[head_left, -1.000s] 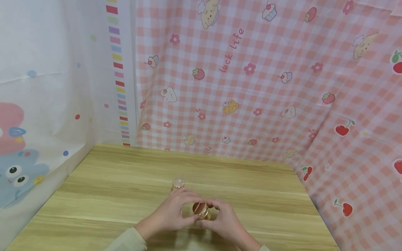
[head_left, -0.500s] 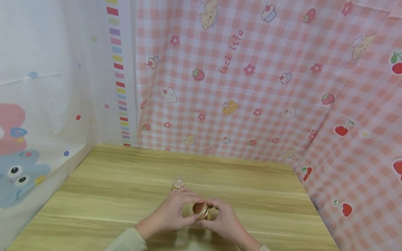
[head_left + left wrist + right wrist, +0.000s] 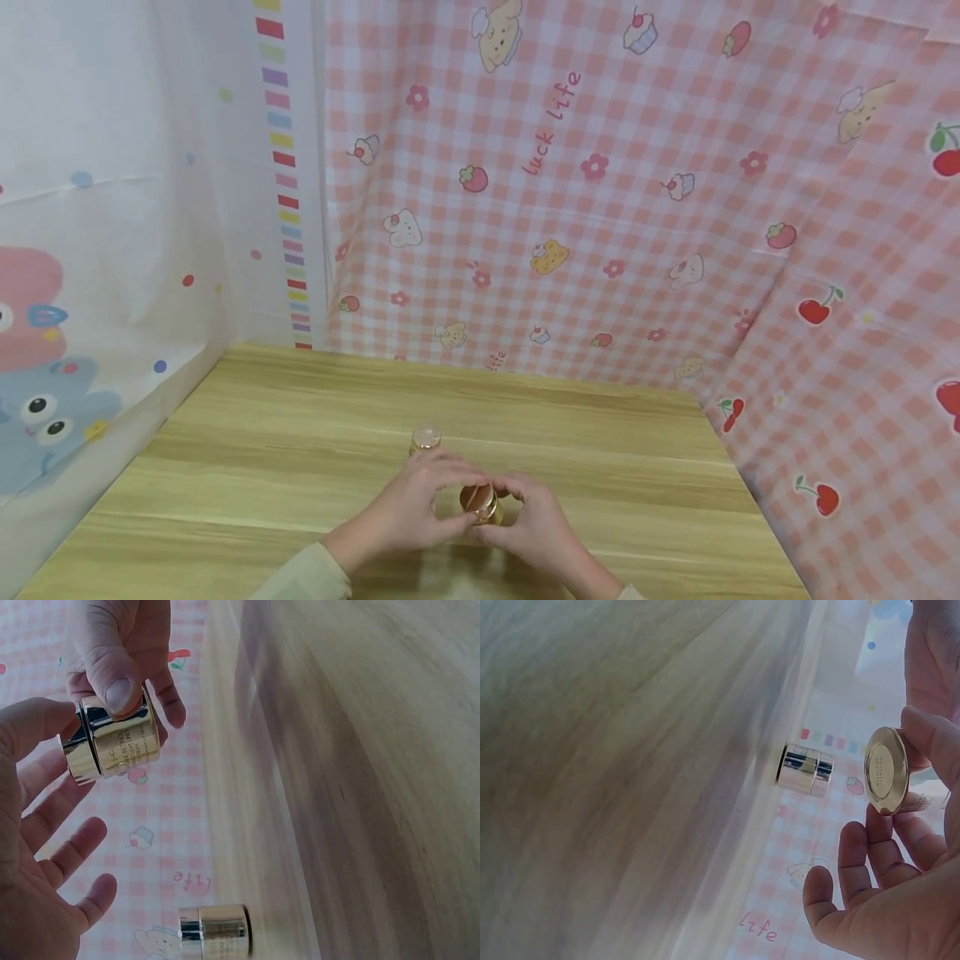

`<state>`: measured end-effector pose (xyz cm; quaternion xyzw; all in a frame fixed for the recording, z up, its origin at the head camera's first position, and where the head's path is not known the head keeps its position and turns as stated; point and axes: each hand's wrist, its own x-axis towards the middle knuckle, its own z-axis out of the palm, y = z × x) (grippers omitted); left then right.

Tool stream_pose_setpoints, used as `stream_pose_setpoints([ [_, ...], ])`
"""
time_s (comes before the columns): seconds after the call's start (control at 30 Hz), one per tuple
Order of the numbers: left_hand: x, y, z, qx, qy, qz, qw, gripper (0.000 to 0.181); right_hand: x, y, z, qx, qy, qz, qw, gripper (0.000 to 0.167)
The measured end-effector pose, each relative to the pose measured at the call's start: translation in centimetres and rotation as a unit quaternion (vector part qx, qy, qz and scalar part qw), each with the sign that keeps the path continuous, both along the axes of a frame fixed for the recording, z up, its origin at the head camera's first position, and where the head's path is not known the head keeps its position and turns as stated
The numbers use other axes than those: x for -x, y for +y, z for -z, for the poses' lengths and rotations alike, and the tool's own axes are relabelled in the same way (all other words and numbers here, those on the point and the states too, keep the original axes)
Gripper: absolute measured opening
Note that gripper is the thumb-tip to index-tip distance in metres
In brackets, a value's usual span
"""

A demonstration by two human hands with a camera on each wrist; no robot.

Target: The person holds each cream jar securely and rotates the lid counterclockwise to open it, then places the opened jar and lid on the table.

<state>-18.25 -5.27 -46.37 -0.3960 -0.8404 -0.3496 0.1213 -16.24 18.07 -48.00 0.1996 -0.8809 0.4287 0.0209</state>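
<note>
Between the two hands is a shiny gold jar [image 3: 477, 499], raised off the table with its lid facing the head camera. The left hand [image 3: 408, 504] pinches the lid end between thumb and fingertips. My right hand [image 3: 536, 529] grips the lower body of the jar [image 3: 127, 739], thumb on its printed side in the left wrist view. The jar's round gold base [image 3: 887, 771] faces the right wrist camera. A second gold jar [image 3: 426, 437] stands on the table behind the left hand, partly covered by it.
The wood-grain table [image 3: 600, 442] spreads around both hands. Pink checked cloth [image 3: 570, 208] hangs behind and to the right, and a white printed cloth [image 3: 112, 250] hangs at the left.
The hands and the held jar stay almost where they were. Only the head view has shifted very slightly.
</note>
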Motion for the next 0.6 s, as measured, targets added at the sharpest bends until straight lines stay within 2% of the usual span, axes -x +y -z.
stream_pose_setpoints([
  [0.2, -0.04, 0.05, 0.0, -0.003, -0.008, -0.01, 0.9999, 0.039, -0.01, -0.09, 0.0, -0.002, 0.0, 0.003, 1.0, 0.039],
  [0.47, -0.08, 0.01, -0.11, 0.002, -0.016, 0.002, 0.9999, 0.043, -0.15, -0.04, 0.01, -0.004, -0.008, 0.012, 0.9999, 0.049],
  [0.6, -0.15, 0.01, -0.11, 0.007, -0.02, -0.005, 0.9998, 0.041, -0.21, -0.1, 0.03, -0.014, -0.002, 0.016, 0.9998, 0.049],
])
